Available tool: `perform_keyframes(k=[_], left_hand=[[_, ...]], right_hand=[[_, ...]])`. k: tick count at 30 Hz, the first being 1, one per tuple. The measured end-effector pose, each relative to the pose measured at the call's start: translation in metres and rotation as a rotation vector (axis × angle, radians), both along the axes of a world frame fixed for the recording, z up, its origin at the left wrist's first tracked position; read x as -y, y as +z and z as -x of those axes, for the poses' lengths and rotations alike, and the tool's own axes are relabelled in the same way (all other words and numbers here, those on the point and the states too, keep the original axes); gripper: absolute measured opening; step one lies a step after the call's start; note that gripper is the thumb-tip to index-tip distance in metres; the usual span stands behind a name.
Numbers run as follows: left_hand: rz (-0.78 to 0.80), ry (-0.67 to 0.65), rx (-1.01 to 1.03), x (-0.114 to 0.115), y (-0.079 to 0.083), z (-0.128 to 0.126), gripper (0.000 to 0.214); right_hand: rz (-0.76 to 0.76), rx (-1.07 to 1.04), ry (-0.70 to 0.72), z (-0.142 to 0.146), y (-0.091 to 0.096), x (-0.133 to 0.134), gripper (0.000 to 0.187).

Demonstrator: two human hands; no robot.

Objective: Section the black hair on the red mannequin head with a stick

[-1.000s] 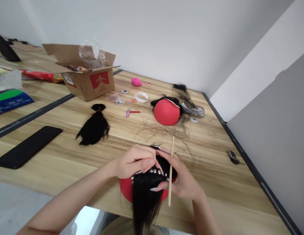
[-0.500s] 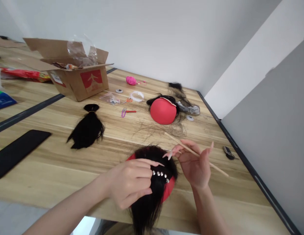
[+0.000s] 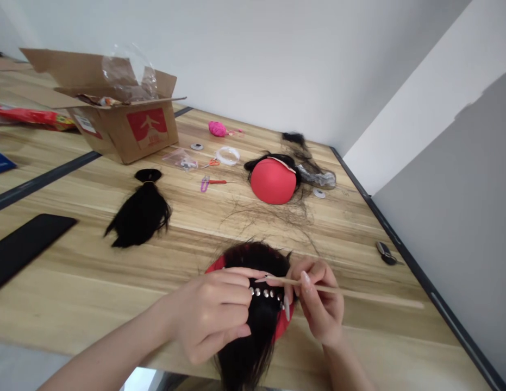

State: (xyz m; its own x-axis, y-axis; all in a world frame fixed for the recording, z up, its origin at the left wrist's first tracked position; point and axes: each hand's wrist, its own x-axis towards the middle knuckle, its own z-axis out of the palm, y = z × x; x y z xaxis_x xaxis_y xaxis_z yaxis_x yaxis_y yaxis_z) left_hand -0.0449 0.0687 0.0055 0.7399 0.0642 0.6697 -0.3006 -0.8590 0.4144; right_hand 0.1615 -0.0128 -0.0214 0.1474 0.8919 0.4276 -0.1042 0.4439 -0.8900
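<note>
Left hand [image 3: 214, 309], forefinger out, others curled, rests over black hair [image 3: 247, 350] on red dome [image 3: 284, 323], near surface [image 3: 93, 293] edge; grip unclear. Right hand [image 3: 320, 298] pinches wooden stick [image 3: 370, 295], tip just above silver studs [image 3: 266, 293]. Step, seemingly: stick-tip work; next calls for steady aim.

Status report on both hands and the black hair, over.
Left hand on black hair, partly hiding it. Right hand holding wooden stick, tip near silver studs.

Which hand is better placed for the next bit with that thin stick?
Probably the right hand: it holds the stick, one end over the black hair near the silver studs. The left hand lies against the hair, without a stick.
</note>
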Motion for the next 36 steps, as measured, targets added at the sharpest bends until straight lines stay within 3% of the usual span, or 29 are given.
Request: perform_keyframes(k=[10, 16, 23, 27, 32, 36], left_hand=[[0.031, 0.014, -0.015, 0.000, 0.001, 0.000, 0.017], [0.039, 0.002, -0.012, 0.002, 0.002, -0.001, 0.020], [0.014, 0.000, -0.010, 0.001, 0.002, 0.000, 0.017], [0.011, 0.020, -0.009, 0.002, 0.002, 0.001, 0.021], [0.008, -0.002, -0.002, 0.002, -0.001, -0.001, 0.020], [0.017, -0.014, 0.021, 0.000, -0.003, -0.002, 0.019]], right_hand=[[0.002, 0.254, -0.032, -0.009, -0.003, 0.004, 0.020], [0.085, 0.085, -0.091, -0.006, -0.005, 0.001, 0.017], [-0.147, 0.286, -0.112, -0.001, -0.002, 0.007, 0.015], [-0.189, 0.338, -0.111, 0.002, 0.000, 0.010, 0.015], [-0.100, 0.163, -0.173, 0.007, -0.005, 0.007, 0.013], [0.012, -0.032, -0.117, 0.006, -0.007, 0.004, 0.012]])
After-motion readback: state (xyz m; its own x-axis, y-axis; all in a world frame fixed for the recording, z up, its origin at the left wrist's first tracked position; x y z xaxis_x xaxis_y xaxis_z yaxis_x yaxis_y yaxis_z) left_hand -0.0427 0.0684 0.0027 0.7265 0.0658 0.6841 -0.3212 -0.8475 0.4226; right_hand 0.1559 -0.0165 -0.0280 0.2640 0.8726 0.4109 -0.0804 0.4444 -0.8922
